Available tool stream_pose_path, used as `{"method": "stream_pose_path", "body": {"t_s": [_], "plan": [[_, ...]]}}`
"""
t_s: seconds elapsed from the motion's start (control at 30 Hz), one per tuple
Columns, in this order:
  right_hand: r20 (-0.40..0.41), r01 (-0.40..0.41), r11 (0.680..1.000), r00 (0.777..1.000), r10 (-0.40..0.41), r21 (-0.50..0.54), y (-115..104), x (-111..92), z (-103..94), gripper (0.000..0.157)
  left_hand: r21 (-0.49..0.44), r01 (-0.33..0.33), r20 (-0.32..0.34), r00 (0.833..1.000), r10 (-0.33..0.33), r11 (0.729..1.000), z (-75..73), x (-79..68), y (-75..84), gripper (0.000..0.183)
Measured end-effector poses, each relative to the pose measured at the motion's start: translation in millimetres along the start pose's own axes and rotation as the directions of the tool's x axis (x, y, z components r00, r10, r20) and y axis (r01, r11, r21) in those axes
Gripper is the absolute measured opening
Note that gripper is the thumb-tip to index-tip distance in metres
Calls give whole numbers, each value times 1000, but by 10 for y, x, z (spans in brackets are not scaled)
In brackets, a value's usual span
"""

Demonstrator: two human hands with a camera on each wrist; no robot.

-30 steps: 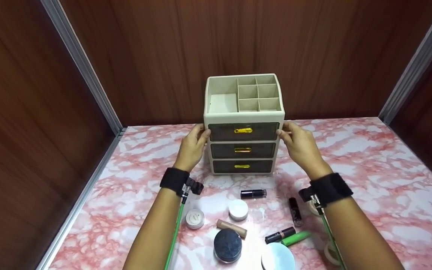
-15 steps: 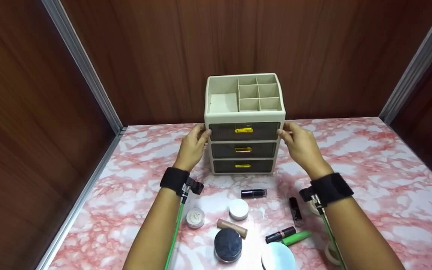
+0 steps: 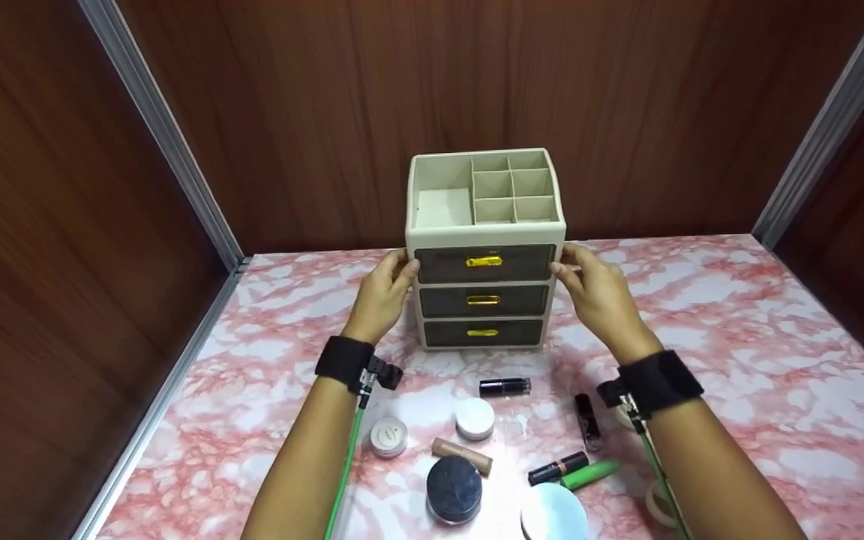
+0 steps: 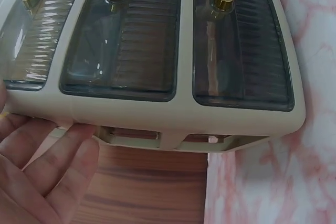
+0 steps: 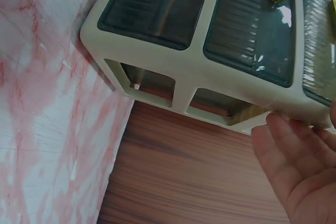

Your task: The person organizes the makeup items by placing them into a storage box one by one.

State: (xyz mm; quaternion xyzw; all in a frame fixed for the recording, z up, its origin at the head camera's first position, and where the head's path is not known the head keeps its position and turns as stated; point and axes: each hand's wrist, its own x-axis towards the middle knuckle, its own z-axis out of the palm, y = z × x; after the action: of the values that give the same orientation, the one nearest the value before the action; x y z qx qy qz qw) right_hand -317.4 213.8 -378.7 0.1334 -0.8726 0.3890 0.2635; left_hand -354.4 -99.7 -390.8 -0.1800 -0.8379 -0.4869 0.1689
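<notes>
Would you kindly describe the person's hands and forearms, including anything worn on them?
The left hand and the right hand are bare, with no gloves or sleeves showing. A wide black band on the left wrist carries a small black device, a silvery connector and a thin green cable. A matching black wristband on the right carries a similar device, metal fitting and green lead.

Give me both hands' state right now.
Left hand: holding the drawer unit at one side.
Right hand: holding the drawer unit at the opposite side.
</notes>
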Motion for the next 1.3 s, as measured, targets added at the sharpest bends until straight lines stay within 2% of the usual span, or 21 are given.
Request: {"method": "stream_pose_path", "body": {"t_s": [0.13,0.27,0.43,0.57,0.63,0.73,0.8,0.9,1.03,1.17,1.3], "plan": [[-132,12,1000,991,-12,-2,-133,-49,-27,34,77,-19,-52,998,23,997,-87,10,74,48],[-231,28,998,973,-15,53,-272,-62,5,31,30,-83,-118,989,86,996,-170,72,151,41],[-183,28,982,983,6,185,-360,-50,148,29,-111,-102,-131,988,87,989,-208,170,181,34],[-109,-25,969,993,53,247,-363,-45,286,30,-198,-78,-106,993,57,977,-211,196,181,32],[-60,-62,952,995,84,300,-356,-42,352,34,-212,-66,-92,995,48,975,-234,160,266,29],[52,-153,899,988,144,411,-452,-35,403,38,-216,-61,-80,996,45,975,-268,95,398,26],[125,-224,846,975,186,485,-538,-27,421,40,-204,-53,-76,996,38,978,-285,60,490,24],[221,-333,748,943,250,574,-636,-4,453,42,-214,-49,-72,997,34,976,-276,56,498,24],[277,-425,635,904,325,645,-570,50,569,49,-240,-50,-68,997,34,970,-262,57,497,23],[282,-459,574,884,373,678,-530,87,618,50,-259,-51,-61,998,36,965,-263,49,507,23],[278,-460,554,881,384,694,-540,112,606,47,-279,-50,-50,998,38,959,-269,47,520,23]]}}
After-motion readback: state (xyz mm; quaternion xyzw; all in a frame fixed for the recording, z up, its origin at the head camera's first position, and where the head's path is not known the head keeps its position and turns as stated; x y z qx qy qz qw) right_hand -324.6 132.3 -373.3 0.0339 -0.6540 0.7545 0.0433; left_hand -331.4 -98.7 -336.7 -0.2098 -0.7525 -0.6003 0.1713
